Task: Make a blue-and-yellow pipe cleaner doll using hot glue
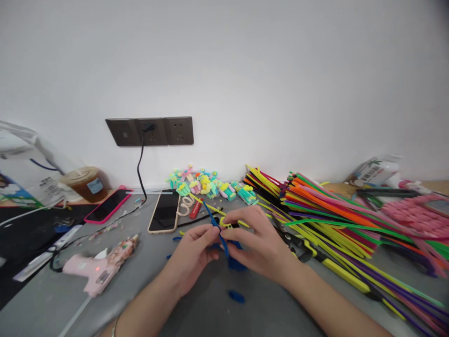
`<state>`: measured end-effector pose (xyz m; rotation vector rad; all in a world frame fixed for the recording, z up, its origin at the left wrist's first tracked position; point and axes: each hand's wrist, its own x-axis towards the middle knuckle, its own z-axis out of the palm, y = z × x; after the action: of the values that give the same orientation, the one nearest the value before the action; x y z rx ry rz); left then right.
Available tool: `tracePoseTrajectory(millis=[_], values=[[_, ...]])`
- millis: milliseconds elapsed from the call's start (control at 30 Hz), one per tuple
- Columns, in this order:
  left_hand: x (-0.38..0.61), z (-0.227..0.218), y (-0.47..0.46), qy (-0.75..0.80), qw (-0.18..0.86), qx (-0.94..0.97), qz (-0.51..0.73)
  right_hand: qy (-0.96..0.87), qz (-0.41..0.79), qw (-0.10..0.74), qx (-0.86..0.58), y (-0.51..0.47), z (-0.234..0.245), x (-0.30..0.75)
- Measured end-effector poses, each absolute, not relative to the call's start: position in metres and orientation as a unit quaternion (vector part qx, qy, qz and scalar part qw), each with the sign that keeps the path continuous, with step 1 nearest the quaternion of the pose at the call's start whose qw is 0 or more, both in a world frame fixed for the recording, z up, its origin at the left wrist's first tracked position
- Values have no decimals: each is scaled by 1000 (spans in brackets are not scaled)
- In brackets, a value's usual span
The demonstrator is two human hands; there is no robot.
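Observation:
My left hand [192,255] and my right hand [258,245] meet over the grey table [196,304], both pinched on a blue pipe cleaner [214,223] that slants up and away between them. A small yellow pipe cleaner piece [224,223] sits at the fingertips where the two hands touch. Blue scraps [236,296] lie on the table below the hands. The fingertips hide how the blue and yellow pieces join.
A big heap of coloured pipe cleaners [336,220] fills the right side. A pink glue gun [94,269] lies at left, two phones [164,210] behind, small finished figures [210,183] by the wall, a drink cup [86,183], a wall socket [150,131] with a cable.

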<state>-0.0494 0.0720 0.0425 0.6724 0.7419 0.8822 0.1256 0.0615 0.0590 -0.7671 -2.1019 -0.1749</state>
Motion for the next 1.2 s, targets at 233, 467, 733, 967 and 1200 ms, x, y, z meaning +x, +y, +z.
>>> tracePoseTrajectory(millis=[233, 467, 733, 967, 1200], values=[[-49, 45, 71, 340, 792, 302, 407, -843, -53, 438, -307, 59, 59, 123], [-47, 47, 71, 336, 786, 313, 413, -853, -1, 428, -300, 63, 65, 128], [-54, 50, 76, 387, 658, 511, 394, -839, 40, 449, -306, 61, 68, 129], [-55, 57, 74, 354, 648, 566, 367, -808, 281, 440, -274, 64, 72, 134], [-59, 53, 71, 316, 693, 572, 305, -712, 502, 420, -253, 66, 67, 134]])
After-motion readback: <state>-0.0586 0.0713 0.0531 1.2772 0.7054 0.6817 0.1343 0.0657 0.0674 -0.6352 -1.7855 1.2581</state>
